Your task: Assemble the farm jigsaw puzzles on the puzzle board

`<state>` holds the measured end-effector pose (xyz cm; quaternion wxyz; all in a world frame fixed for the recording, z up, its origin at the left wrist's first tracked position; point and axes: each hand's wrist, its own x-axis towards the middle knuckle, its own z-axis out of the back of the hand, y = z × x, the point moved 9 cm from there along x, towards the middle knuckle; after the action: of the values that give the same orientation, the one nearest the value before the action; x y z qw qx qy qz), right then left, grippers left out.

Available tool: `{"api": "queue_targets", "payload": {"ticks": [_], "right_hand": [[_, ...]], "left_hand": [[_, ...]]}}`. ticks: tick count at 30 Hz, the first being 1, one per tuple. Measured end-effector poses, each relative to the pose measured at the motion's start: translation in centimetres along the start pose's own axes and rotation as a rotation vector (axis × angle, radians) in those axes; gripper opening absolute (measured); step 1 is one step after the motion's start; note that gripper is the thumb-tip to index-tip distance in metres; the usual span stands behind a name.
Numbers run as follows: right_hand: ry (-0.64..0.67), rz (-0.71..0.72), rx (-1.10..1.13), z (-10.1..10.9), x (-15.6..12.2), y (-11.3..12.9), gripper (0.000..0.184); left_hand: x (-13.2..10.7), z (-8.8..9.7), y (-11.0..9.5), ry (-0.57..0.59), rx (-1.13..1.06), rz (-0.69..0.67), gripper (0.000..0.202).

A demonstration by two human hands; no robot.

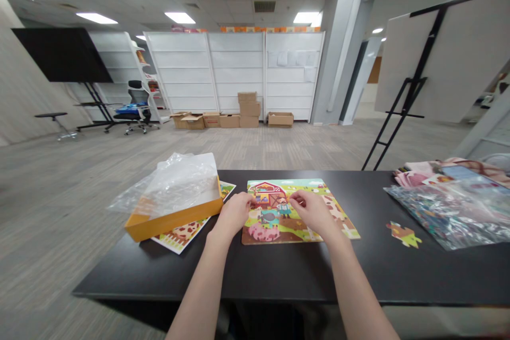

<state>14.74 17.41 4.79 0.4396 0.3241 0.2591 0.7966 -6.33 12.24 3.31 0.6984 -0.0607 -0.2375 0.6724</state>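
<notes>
A farm-scene jigsaw puzzle point(297, 227) lies flat on the black table, showing a red barn, a figure in a hat, a pink spotted pig and a brown cow. My left hand point(235, 213) is at the puzzle's left side, its fingers bent together beside the barn. Over the middle of the puzzle, my right hand point(313, 211) has its thumb and fingers drawn into a pinch near the figure. Whatever lies between the fingertips of either hand is too small to make out. One loose puzzle piece point(404, 235), brown and green, lies apart to the right.
An open yellow box point(177, 218) with clear plastic point(167, 180) stands at the left, partly over a printed sheet point(177, 244). A plastic bag of pieces point(454, 218) and pink cloth point(416, 175) lie at the right. The black table point(279, 276) ends close to my body.
</notes>
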Motion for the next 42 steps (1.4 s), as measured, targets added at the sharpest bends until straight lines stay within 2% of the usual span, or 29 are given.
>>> {"api": "queue_targets", "payload": {"ticks": [4, 8, 13, 18, 24, 42], "right_hand": [[0.004, 0.002, -0.004, 0.0, 0.0, 0.0, 0.016], [0.011, 0.003, -0.010, 0.0, 0.0, 0.0, 0.015], [0.014, 0.011, -0.020, -0.1, 0.0, -0.1, 0.015], [0.017, -0.005, -0.048, -0.2, -0.1, -0.2, 0.016], [0.026, -0.016, -0.058, -0.2, -0.1, -0.2, 0.016], [0.034, -0.022, -0.091, -0.1, -0.3, -0.2, 0.017]], "left_hand": [[-0.1, -0.5, 0.6, 0.047, 0.018, 0.019, 0.042], [0.1, -0.3, 1.6, 0.011, 0.009, 0.061, 0.049], [0.2, 0.4, 1.5, -0.058, 0.003, 0.067, 0.036], [0.4, -0.8, 1.5, 0.035, 0.011, 0.060, 0.040], [0.4, -1.1, 2.4, 0.046, -0.011, 0.074, 0.053], [0.2, -0.5, 2.3, 0.019, -0.034, 0.070, 0.039]]}}
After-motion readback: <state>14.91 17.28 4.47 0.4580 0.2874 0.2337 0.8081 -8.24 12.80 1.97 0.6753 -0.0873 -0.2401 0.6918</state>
